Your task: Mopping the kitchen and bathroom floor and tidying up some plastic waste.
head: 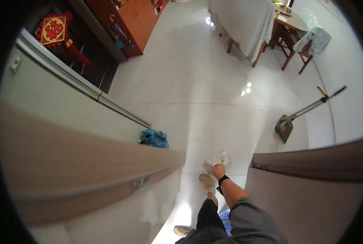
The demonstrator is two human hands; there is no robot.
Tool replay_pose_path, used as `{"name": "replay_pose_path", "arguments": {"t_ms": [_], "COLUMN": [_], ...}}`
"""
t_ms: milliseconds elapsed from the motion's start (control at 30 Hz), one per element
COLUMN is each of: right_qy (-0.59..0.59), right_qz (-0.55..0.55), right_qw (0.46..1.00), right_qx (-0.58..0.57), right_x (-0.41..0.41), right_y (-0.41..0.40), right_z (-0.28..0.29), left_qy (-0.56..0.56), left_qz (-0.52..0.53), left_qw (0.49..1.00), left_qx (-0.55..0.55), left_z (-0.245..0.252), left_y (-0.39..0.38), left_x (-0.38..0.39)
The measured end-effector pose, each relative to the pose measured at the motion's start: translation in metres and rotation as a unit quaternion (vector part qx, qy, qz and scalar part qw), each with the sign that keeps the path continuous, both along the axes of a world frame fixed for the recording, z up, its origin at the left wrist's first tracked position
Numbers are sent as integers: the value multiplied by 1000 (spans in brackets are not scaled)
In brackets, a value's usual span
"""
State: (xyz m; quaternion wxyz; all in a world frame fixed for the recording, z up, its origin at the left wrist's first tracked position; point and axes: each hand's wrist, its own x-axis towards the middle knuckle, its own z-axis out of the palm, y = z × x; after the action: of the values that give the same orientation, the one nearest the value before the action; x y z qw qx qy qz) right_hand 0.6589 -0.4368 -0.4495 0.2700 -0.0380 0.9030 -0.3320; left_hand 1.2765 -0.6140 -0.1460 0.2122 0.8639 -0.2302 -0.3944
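Note:
My right hand (218, 171), with a black band at its wrist, grips the gathered top of a translucent plastic bag (225, 158). Something pale green shows inside the bag, too small to make out. The bag hangs over the white tiled floor just ahead of my slippered foot (206, 182). Below my right arm, partly hidden by it and by my leg, is a blue plastic item (225, 220). My left hand is out of view.
A doorway frame (309, 163) borders the passage at right, a wall edge (157, 157) at left. A crumpled blue plastic bag (154, 138) lies beyond the left edge. Ahead right is a long-handled dustpan (284, 128); farther off stand a cloth-covered table (245, 24) and a chair (303, 50).

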Motion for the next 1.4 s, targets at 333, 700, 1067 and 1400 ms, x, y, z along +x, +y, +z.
{"name": "replay_pose_path", "arguments": {"t_ms": [333,700,1067,1400], "right_qy": [-332,-318,-332,-98], "right_qz": [-338,328,359,451], "right_qw": [782,885,865,887], "right_qx": [-406,-93,-112,4], "right_x": [-102,-75,-84,-4], "right_y": [-207,-330,-328,-63], "right_z": [-122,-176,-123,-96], "left_qy": [-67,-106,-109,-81], "left_qz": [61,97,111,136], "left_qw": [996,989,987,986], "left_qx": [-15,-27,-39,-57], "left_z": [5,16,19,47], "left_y": [-9,-17,-16,12], "left_x": [-95,-107,-110,-93]}}
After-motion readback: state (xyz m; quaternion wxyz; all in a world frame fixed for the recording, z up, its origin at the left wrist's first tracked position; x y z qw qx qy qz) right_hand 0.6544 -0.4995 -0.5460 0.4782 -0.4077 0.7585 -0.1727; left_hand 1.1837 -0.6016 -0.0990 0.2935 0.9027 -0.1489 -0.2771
